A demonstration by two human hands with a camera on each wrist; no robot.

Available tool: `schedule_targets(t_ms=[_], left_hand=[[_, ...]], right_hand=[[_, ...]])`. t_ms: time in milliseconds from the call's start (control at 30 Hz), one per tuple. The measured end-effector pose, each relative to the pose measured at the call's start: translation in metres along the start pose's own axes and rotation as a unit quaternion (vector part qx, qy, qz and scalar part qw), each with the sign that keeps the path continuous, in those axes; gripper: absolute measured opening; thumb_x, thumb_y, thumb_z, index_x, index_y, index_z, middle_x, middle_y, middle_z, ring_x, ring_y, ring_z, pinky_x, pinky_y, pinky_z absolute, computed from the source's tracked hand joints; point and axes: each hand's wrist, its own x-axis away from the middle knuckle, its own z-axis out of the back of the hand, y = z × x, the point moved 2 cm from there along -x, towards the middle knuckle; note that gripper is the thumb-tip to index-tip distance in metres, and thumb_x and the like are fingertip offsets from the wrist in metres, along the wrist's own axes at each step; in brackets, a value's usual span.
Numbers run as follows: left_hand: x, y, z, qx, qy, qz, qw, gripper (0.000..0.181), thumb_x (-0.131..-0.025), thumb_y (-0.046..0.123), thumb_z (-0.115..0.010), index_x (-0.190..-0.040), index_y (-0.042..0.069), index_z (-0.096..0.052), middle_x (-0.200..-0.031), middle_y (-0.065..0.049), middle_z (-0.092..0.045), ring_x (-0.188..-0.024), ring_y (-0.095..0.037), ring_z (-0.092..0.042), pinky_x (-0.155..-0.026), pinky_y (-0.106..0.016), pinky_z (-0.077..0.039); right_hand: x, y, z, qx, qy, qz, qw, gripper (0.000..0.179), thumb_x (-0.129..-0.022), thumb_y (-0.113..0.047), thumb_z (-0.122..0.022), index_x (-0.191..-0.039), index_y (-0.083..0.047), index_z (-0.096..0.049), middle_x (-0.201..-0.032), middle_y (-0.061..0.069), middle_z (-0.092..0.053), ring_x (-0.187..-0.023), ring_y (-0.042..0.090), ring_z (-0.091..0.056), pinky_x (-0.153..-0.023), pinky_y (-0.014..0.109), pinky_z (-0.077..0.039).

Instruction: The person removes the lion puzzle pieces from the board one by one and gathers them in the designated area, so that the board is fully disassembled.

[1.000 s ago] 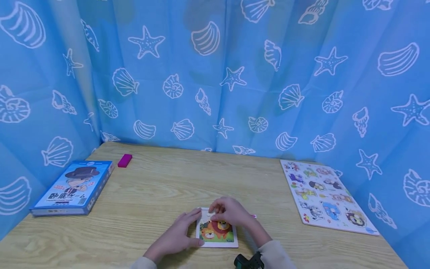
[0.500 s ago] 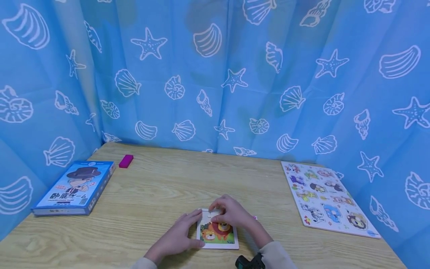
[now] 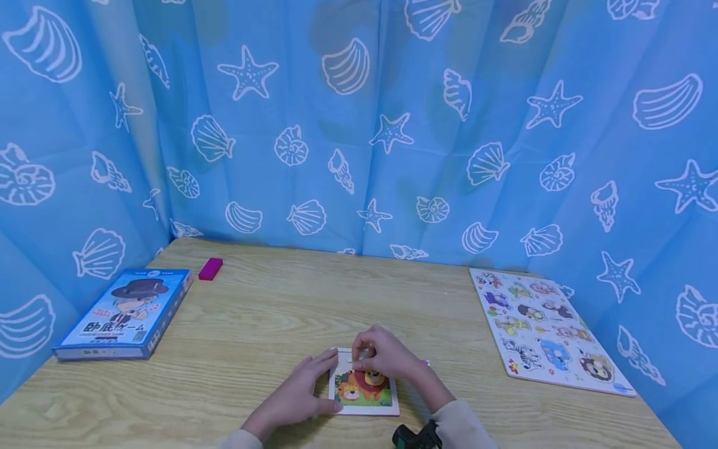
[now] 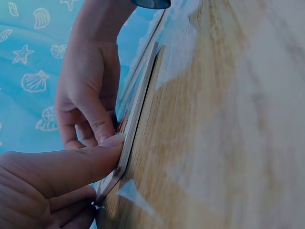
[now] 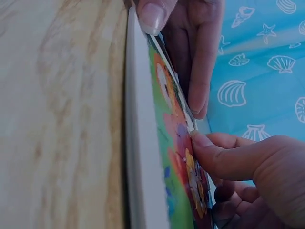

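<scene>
A small jigsaw puzzle (image 3: 361, 399) with a lion picture lies in its white frame (image 3: 370, 411) on the wooden table. My left hand (image 3: 300, 390) rests along the frame's left side, fingers stretched toward the far corner and thumb at the near one. In the left wrist view that thumb (image 4: 102, 155) overlaps the frame's edge. Over the upper part of the picture, my right hand (image 3: 387, 354) pinches a puzzle piece between thumb and curled fingers; most of the piece is hidden. The right wrist view shows the right thumb (image 5: 202, 140) at a pale edge.
At the left stands a blue game box (image 3: 123, 315), with a magenta block (image 3: 210, 269) behind it. A white animal puzzle board (image 3: 550, 333) lies at the right. Blue shell-print curtain (image 3: 336, 156) encloses the table's back and sides. A black device (image 3: 417, 436) is at the right wrist.
My right fingertips have shifted slightly to the right over the upper part of the puzzle. The left hand stays at the frame.
</scene>
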Motion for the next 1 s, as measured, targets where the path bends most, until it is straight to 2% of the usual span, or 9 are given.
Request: schedule_targets(t_ms=[67, 233, 367, 533, 733, 867, 1000], left_hand=[[0.0002, 0.0007, 0.0003, 0.002, 0.002, 0.000, 1.0000, 0.077, -0.078, 0.025, -0.077, -0.137, -0.008, -0.042, -0.150, -0.019, -0.030, -0.132, -0.057, -0.012, -0.104, -0.067, -0.010], [0.0005, 0.0009, 0.0006, -0.001, 0.006, -0.005, 1.0000, 0.077, -0.078, 0.024, -0.077, -0.137, -0.009, -0.042, -0.149, -0.020, -0.030, -0.132, -0.056, -0.013, -0.105, -0.066, -0.010], [0.0004, 0.0006, 0.0003, -0.004, 0.005, -0.006, 1.0000, 0.076, -0.078, 0.024, -0.077, -0.137, -0.009, -0.042, -0.149, -0.020, -0.030, -0.133, -0.055, -0.014, -0.106, -0.066, -0.010], [0.0009, 0.0008, 0.0003, -0.004, 0.004, 0.002, 1.0000, 0.077, -0.078, 0.025, -0.077, -0.137, -0.008, -0.042, -0.150, -0.019, -0.030, -0.132, -0.057, -0.013, -0.104, -0.068, -0.011], [0.0018, 0.0019, 0.0011, -0.003, 0.006, 0.005, 1.0000, 0.076, -0.078, 0.024, -0.077, -0.137, -0.008, -0.042, -0.150, -0.018, -0.030, -0.131, -0.058, -0.012, -0.104, -0.068, -0.011], [0.0015, 0.0020, 0.0008, -0.006, 0.004, 0.003, 1.0000, 0.076, -0.078, 0.025, -0.077, -0.137, -0.008, -0.042, -0.150, -0.018, -0.030, -0.132, -0.057, -0.013, -0.105, -0.067, -0.011], [0.0008, 0.0014, 0.0001, -0.007, 0.000, 0.002, 1.0000, 0.077, -0.078, 0.025, -0.077, -0.138, -0.008, -0.042, -0.150, -0.019, -0.029, -0.132, -0.056, -0.013, -0.105, -0.067, -0.011]], right_hand=[[-0.0008, 0.0001, 0.0006, 0.003, 0.005, 0.003, 1.0000, 0.011, -0.083, -0.007, -0.073, -0.084, -0.012, -0.063, -0.088, 0.000, -0.050, -0.075, 0.015, -0.047, -0.062, 0.027, -0.042], [-0.0022, 0.0009, 0.0015, -0.006, 0.014, 0.006, 0.9999, 0.021, -0.081, -0.007, -0.075, -0.095, -0.009, -0.060, -0.089, 0.000, -0.054, -0.076, 0.015, -0.048, -0.066, 0.029, -0.043], [-0.0029, 0.0016, 0.0011, -0.005, 0.008, -0.006, 0.9999, 0.025, -0.081, -0.008, -0.075, -0.103, -0.008, -0.063, -0.087, -0.002, -0.054, -0.073, 0.014, -0.048, -0.063, 0.028, -0.043], [-0.0024, 0.0016, 0.0008, 0.003, 0.006, -0.008, 0.9999, 0.013, -0.082, -0.010, -0.075, -0.093, -0.008, -0.067, -0.082, -0.003, -0.055, -0.071, 0.013, -0.047, -0.061, 0.025, -0.043], [-0.0007, -0.0001, 0.0020, 0.007, 0.017, -0.012, 0.9998, 0.024, -0.080, -0.011, -0.077, -0.100, -0.003, -0.065, -0.094, 0.004, -0.051, -0.074, 0.015, -0.046, -0.062, 0.026, -0.042], [-0.0001, -0.0009, 0.0027, 0.011, 0.009, -0.022, 0.9997, 0.024, -0.081, -0.013, -0.076, -0.100, -0.003, -0.064, -0.094, 0.004, -0.050, -0.075, 0.016, -0.045, -0.063, 0.027, -0.042], [0.0005, 0.0012, 0.0022, 0.007, 0.010, -0.014, 0.9998, 0.025, -0.081, -0.012, -0.076, -0.100, -0.004, -0.062, -0.091, 0.002, -0.051, -0.072, 0.015, -0.046, -0.062, 0.026, -0.042]])
